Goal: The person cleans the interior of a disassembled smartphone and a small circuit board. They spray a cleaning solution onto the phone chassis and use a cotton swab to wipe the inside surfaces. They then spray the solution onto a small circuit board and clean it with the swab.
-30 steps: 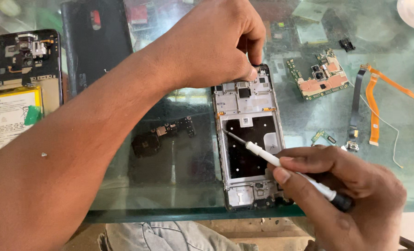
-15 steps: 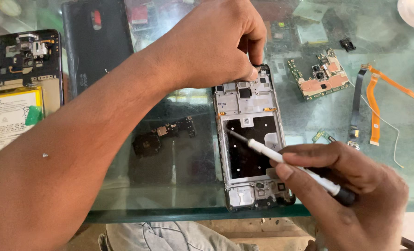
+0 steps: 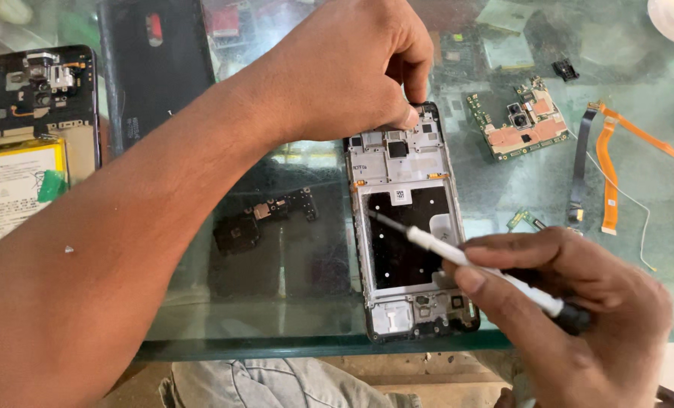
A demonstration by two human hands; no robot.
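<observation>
Steadily Held: A Stripped Phone Frame Under the Tool Tip

Nearest the camera, the right hand [image 3: 579,302] comes in from the lower right with its grip closed around a white-shafted screwdriver [image 3: 473,264], thumb and fingers pinching it like a pen. The shaft slants up and to the left, and its thin metal tip sits over the dark middle panel of the phone frame [image 3: 409,227], which lies flat near the front edge of the glass desk [image 3: 276,332]. A slip looks like the main risk: pushed at this low slant, the tip could skate across the panel and scratch it or catch the small parts at the frame's lower end.

Farther back, the left hand [image 3: 352,75] reaches across from the left on a long forearm, knuckles up, its fingertips curled down and pressing the frame's top edge. That grip is narrow and pins rather than lifts; if it eased, the frame could slide on the smooth glass.

Beyond lie a small dark board [image 3: 265,219] left of the frame, a green circuit board [image 3: 518,125], orange flex cables [image 3: 609,174], a black back cover [image 3: 155,68] and another opened phone [image 3: 38,98] with a battery [image 3: 8,193].
</observation>
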